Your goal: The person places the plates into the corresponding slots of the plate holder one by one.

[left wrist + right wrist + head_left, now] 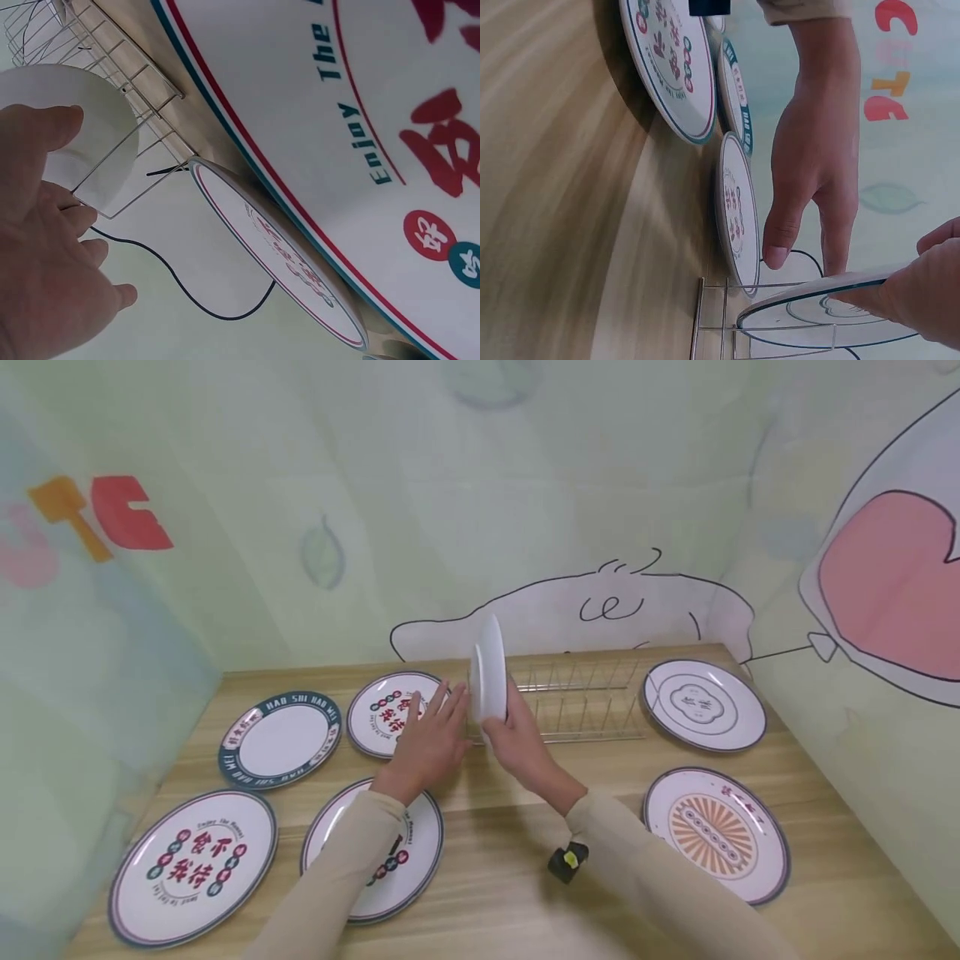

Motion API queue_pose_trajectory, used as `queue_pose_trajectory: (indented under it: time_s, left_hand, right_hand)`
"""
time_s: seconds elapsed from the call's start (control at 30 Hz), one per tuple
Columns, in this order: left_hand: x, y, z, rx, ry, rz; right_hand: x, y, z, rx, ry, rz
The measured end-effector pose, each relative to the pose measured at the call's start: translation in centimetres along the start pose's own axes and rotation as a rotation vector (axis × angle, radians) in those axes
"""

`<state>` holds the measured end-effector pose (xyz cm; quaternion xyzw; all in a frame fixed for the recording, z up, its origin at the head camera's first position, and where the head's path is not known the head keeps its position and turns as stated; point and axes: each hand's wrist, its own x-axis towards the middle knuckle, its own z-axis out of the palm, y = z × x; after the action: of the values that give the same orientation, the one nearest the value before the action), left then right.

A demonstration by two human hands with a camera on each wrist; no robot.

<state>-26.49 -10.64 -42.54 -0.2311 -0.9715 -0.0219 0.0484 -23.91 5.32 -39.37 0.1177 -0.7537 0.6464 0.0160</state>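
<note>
A white plate (491, 668) with a dark rim line stands on edge at the left end of the wire dish rack (585, 740). My right hand (522, 747) pinches its near edge, the thumb lying over the printed face in the right wrist view. The lower rim of this plate (780, 315) sits among the rack's wires. On the plain underside, my left hand (433, 735) reaches in with fingers extended, close by the plate and the rack's end. In the left wrist view, this left hand (52, 247) has its thumb and fingers apart, overlapping the white underside.
Left of the rack lie a red-lettered plate (363, 724), a green-rimmed plate (285, 739), a large lettered plate (195, 868) and another plate (405, 877) partly under my left sleeve. To the right are a plate with a grey emblem (705, 706) and a sunburst-patterned plate (716, 835).
</note>
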Motion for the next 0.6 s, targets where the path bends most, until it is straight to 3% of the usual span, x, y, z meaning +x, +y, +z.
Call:
queue_pose_trajectory:
  time_s: [0.3,0.6]
  left_hand:
    - [0.1,0.2,0.4,0.005,0.011,0.001]
    - [-0.1,0.2,0.6,-0.028,0.034,-0.011]
  right_hand:
    - [2.1,0.1,1.3,-0.024,0.061,0.081]
    - [3.4,0.3,2.3,-0.053,0.069,0.12]
